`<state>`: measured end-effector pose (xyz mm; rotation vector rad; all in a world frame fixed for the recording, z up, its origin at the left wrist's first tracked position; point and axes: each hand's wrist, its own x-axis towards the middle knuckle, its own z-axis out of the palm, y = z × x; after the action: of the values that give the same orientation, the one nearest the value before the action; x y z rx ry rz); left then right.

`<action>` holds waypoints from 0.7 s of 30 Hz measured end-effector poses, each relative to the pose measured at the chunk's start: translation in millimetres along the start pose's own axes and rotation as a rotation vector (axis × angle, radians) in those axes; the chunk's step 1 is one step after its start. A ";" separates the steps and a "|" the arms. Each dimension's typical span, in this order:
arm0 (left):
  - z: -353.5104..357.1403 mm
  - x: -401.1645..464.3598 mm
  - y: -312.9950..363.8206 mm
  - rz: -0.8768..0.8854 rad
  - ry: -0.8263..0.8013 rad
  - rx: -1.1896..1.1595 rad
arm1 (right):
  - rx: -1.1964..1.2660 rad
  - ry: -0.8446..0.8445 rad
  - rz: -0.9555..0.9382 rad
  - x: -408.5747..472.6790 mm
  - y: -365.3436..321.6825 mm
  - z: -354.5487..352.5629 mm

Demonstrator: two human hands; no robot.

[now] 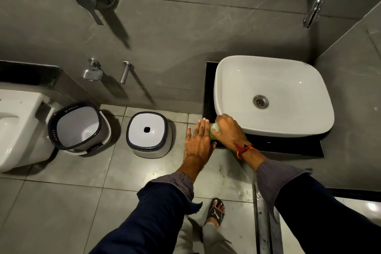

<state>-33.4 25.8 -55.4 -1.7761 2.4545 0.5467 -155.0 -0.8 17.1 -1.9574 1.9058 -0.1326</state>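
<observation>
A small green and white object (214, 131), perhaps a bottle or soap, sits at the front left corner of the black counter (288, 146), beside the white basin (272, 97). My right hand (228, 130) grips it from above with curled fingers and hides most of it. My left hand (198, 140) lies flat with straight fingers against the object's left side, at the counter's corner. A red thread is tied round my right wrist.
A chrome tap (312, 0) juts from the wall above the basin. Left of the counter, an upturned stool (148, 132) and a bucket (78, 128) stand on the tiled floor. A toilet (18, 128) is at far left. My sandalled foot (215, 212) stands below.
</observation>
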 end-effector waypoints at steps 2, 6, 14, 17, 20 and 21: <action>0.0 0.0 -0.3 0.000 0.001 0.008 | -0.043 0.033 0.077 1.4 -4.4 1.0; -0.7 -1.2 -0.9 0.013 -0.016 0.011 | -0.071 0.064 0.056 -4.8 -9.9 7.7; -3.1 -1.5 -0.1 0.001 -0.009 -0.007 | -0.014 0.010 0.022 -3.7 5.1 7.1; -1.9 -1.4 0.6 0.011 -0.011 0.003 | -0.059 0.048 0.103 -2.2 -0.8 6.5; -0.9 -0.5 -0.6 0.012 -0.018 0.010 | 0.094 0.139 0.061 -9.5 -1.9 11.2; -0.7 -0.3 -0.7 0.008 -0.021 0.013 | 0.126 0.136 0.039 -9.7 0.4 13.0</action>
<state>-32.5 25.6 -54.8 -1.7478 2.4473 0.5461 -151.6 11.5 7.1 -1.8688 1.9680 -0.3751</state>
